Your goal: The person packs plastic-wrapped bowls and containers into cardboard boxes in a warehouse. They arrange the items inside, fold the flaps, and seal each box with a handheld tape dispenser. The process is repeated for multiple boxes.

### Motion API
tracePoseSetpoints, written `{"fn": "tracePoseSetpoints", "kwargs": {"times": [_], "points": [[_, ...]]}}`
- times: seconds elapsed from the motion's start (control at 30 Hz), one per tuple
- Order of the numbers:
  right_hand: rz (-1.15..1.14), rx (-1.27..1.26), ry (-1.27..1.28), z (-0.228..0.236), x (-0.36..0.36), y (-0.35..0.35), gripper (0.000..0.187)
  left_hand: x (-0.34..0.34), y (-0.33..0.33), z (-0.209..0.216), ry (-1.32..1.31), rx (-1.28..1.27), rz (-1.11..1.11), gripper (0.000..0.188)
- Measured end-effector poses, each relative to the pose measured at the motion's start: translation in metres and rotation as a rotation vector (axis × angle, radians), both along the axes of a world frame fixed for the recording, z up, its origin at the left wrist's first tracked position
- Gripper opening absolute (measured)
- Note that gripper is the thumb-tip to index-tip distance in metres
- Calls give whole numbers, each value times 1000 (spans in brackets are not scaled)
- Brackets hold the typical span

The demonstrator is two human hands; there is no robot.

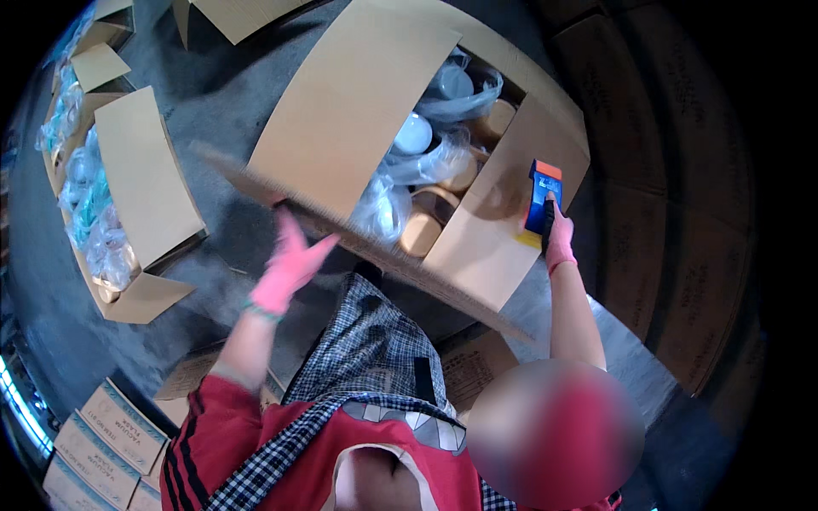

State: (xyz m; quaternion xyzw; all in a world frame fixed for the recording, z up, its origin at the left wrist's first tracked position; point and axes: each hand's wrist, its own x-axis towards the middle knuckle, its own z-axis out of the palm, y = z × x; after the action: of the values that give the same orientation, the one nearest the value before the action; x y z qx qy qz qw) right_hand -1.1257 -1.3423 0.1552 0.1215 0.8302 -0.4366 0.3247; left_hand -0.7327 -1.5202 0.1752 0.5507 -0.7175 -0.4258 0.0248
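Observation:
A large cardboard carton (pixel 354 106) stands before me, its wide flaps partly over the top. Through the gap show several round-topped containers (pixel 420 232), some tan and some white, wrapped in clear plastic bags (pixel 443 159). My left hand (pixel 291 260), in a pink glove, is at the near flap (pixel 375 244) with thumb and fingers spread; whether it touches the cardboard I cannot tell. In my right hand (pixel 559 237), also pink-gloved, is a blue and orange tape dispenser (pixel 544 194), held over the carton's right flap (pixel 503 204).
Another open carton (pixel 149 183) at the left holds several plastic-wrapped containers (pixel 85 196). Brown cartons (pixel 630 247) are stacked along the right. Small white boxes (pixel 119 417) are piled at the lower left. Part of a further carton (pixel 243 15) shows at the top.

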Motion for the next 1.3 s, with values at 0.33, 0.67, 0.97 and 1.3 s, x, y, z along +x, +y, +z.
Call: {"fn": "tracePoseSetpoints", "kwargs": {"times": [0.33,0.67,0.97,1.3], "points": [[-51,-231,250,-44,-4,-2,37,-187,-20,-60,-666,130,-359,107],[-215,-307,153,-34,-84,24,49,-216,-27,-67,-967,112,-449,100],[-163,52,57,-138,-301,25,47,-209,-17,-92,-992,13,-374,100],[65,-534,-92,-137,-336,30,46,-211,-18,-88,-1077,100,-442,100]]}}
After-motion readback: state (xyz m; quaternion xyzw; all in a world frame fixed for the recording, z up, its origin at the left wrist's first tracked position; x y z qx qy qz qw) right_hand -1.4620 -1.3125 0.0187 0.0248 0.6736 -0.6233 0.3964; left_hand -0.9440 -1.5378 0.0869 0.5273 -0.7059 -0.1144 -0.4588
